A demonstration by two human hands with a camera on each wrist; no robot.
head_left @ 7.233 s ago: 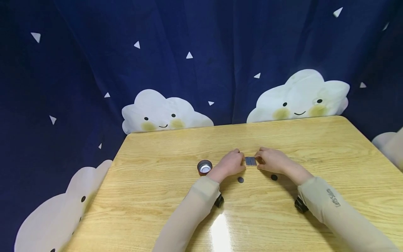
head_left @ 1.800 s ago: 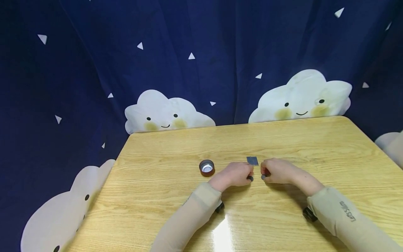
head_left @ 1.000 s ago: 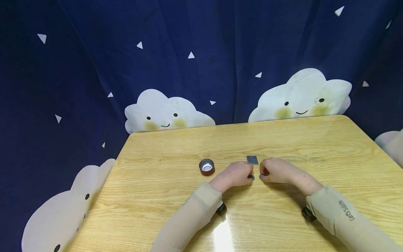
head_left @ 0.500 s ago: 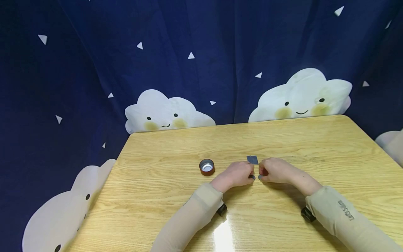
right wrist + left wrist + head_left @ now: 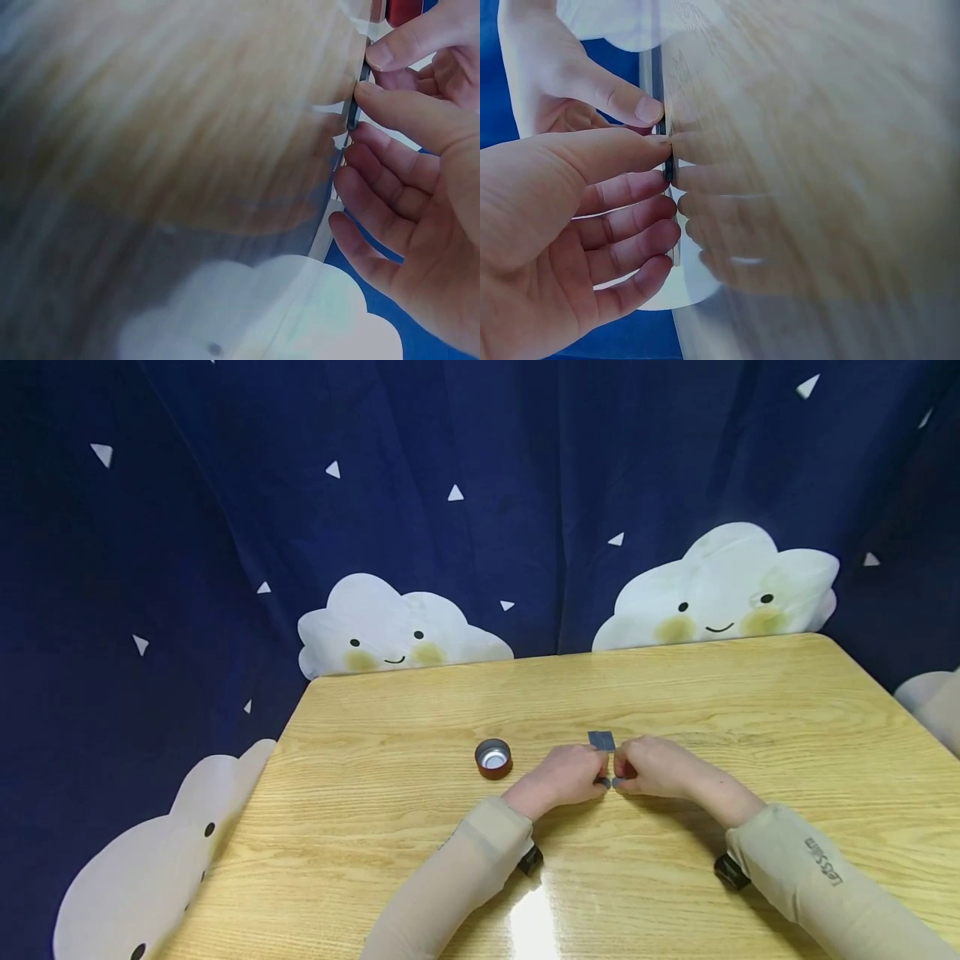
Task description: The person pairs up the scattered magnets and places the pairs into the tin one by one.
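Here — left hand (image 5: 566, 774) pinches left disc (image 5: 603, 783) | right hand (image 5: 658, 767) pinches right disc (image 5: 617, 782) | both flat

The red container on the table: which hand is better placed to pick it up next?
Left, I'd judge: the left hand is nearer the red container; the right hand lies farther off, beyond it. Each pinches a small grey disc, so the left probably must set its own down first.

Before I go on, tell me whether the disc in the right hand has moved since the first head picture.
Yes: the grey disc, now in the right hand, has moved left, closer to the red round container.
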